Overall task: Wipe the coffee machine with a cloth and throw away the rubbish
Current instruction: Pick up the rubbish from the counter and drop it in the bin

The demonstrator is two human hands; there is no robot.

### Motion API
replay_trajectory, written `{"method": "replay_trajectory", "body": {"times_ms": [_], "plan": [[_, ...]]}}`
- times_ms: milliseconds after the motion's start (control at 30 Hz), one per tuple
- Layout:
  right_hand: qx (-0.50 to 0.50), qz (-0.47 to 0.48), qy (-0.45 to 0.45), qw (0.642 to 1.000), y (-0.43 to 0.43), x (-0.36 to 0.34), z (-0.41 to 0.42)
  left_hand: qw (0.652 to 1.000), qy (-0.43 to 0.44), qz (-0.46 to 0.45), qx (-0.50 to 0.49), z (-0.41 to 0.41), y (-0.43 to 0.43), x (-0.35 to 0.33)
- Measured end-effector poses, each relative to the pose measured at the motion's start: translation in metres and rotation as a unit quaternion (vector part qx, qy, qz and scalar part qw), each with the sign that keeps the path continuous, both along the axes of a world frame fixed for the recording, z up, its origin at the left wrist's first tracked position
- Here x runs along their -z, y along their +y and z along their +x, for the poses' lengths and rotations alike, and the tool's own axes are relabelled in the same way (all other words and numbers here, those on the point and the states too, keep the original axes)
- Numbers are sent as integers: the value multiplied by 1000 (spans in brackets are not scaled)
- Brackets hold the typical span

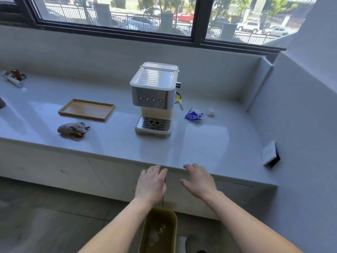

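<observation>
**Fig.** Head view of the bench (209, 148) under a window. The coffee machine (154, 99) stands upright approx. mid-bench, drip grate facing the front edge, w/ a wide band of bench surface between its base and that edge.

- **Left of the machine:** a wooden tray (86, 110) lies flat, apart from the machine. A crumpled grey-brown cloth (73, 130) lies in front of the tray, well apart from the machine and nearer the front edge.
- **Right of the machine:** a blue-and-white wrapper (194, 115) lies near the steam wand, not touching it. A small white paper wad (211, 112) lies just beside the wrapper, on the side away from the machine.
- **Further right:** a white socket plate (269, 153) sits on the side wall that closes off the bench end.
- **In front of the machine, at the bench's front edge:** left hand (151, 183) and right hand (200, 181), side by side but apart, palms down. Fingers are extended and relaxed, holding nothing. Fingertips reach approx. to the edge line.
- **Below the hands, on the floor by the cabinet front:** an olive bin (158, 232), open-topped, w/ pale rubbish inside.
</observation>
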State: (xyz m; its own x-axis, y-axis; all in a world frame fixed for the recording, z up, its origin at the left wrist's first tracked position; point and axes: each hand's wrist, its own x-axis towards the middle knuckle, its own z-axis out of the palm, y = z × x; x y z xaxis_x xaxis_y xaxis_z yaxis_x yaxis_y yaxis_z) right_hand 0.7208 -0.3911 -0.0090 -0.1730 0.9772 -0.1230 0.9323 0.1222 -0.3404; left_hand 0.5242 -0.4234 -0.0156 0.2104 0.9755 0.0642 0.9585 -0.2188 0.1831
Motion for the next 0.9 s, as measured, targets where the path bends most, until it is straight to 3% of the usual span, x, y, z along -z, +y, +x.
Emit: {"method": "replay_trajectory", "body": {"times_ms": [700,900], "plan": [[50,-25,-12,998,269,-5,177,999,2,-37,-15,170,259,-13],[38,-7,-9,999,344,-3,186,999,17,12,-40,182,330,-13]]}}
